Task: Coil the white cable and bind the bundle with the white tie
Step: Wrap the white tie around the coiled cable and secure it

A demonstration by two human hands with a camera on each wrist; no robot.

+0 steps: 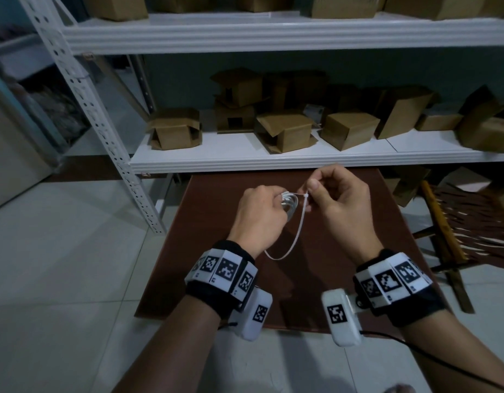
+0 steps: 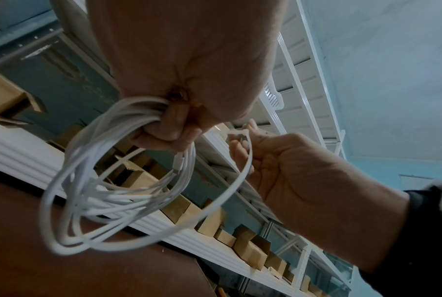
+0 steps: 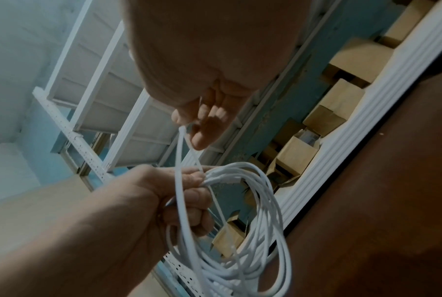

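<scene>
Head view: left hand (image 1: 258, 214) fists the coiled cable (image 1: 90, 204) above the far half of the table (image 1: 205, 279). Right hand (image 1: 340, 199), just right of the coil, pinches the tie (image 1: 297, 222) at its head; the tail droops toward the near edge. Judgement: tightening pulls rightward, away from the left fist.
</scene>
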